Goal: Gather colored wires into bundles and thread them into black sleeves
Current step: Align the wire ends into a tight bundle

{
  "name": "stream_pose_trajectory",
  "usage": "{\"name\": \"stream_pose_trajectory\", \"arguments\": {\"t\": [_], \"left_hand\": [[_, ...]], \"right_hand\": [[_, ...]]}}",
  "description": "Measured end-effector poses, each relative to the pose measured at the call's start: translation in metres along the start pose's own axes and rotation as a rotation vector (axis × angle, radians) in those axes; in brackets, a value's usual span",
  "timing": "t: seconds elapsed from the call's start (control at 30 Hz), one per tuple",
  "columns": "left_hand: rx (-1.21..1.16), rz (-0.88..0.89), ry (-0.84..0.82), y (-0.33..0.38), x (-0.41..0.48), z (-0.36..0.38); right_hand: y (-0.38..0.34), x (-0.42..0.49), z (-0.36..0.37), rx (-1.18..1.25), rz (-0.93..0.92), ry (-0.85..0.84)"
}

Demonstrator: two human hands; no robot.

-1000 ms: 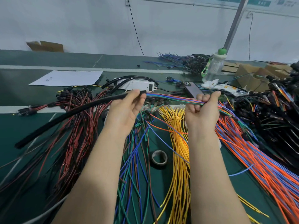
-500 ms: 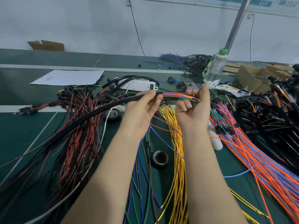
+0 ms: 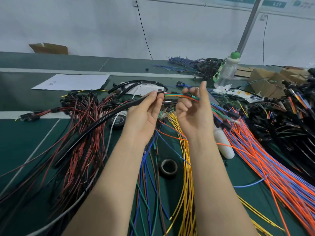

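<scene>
Green bench top point(image 3: 25, 142) runs under a white wall, strewn end to end with loose harness wire. Out at 9 o'clock lies a heap of red and black wires point(image 3: 80, 133), and over it slants the black sleeve point(image 3: 109, 118), rising from about 8 o'clock toward the centre. Its open mouth is pinched between the thumb and fingertips of the left hand point(image 3: 144, 114), just above centre at 12 o'clock.

From that mouth a short run of the coloured wire bundle point(image 3: 173, 95) crosses to the right hand point(image 3: 194, 111), which has its fingers curled over the wires and its thumb standing straight up. The rest of the bundle trails away toward 3 o'clock, over the orange and blue wires point(image 3: 264, 159).

A second ago the two hands stood well apart with a long stretch of bundle bare between them; half a second ago the gap had narrowed; now they are near each other and only a stub of wire shows. That reads as one push of the bundle into the sleeve, finished. Threading looks well begun but not done, since plenty of wire remains outside. Next the right hand probably has to shift its hold farther back along the bundle, while the left keeps the mouth steady so the wires do not buckle or slip out.
</scene>
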State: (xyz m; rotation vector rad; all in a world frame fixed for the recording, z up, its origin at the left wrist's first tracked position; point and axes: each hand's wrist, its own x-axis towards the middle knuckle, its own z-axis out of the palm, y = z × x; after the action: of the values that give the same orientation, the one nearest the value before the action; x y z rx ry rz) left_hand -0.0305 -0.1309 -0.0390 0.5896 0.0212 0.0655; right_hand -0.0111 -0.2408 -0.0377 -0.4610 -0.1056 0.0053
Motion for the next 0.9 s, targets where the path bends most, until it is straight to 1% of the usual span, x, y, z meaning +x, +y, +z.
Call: {"name": "stream_pose_trajectory", "arguments": {"t": [0.1, 0.17, 0.27, 0.4, 0.57, 0.73, 0.9], "left_hand": [[0.061, -0.053, -0.017, 0.003, -0.001, -0.003], [0.080, -0.084, -0.039, 0.003, -0.001, -0.005], [0.101, -0.104, -0.081, 0.001, -0.001, -0.004], [0.126, -0.116, -0.140, -0.004, -0.003, -0.001], [0.153, -0.091, -0.166, -0.006, -0.004, -0.001], [0.158, -0.076, -0.164, -0.009, -0.003, -0.001], [0.058, -0.125, -0.154, -0.010, -0.003, -0.001]], "right_hand": [[-0.001, 0.003, -0.001, -0.090, -0.112, 0.133], [-0.001, 0.004, -0.001, -0.110, -0.167, 0.169], [0.001, 0.003, 0.000, -0.184, -0.204, 0.171], [0.009, 0.001, 0.004, -0.279, -0.208, 0.132], [0.013, 0.000, 0.006, -0.293, -0.168, 0.081], [0.014, -0.001, 0.008, -0.302, -0.185, 0.100], [0.015, -0.002, 0.011, -0.238, -0.222, 0.189]]}}
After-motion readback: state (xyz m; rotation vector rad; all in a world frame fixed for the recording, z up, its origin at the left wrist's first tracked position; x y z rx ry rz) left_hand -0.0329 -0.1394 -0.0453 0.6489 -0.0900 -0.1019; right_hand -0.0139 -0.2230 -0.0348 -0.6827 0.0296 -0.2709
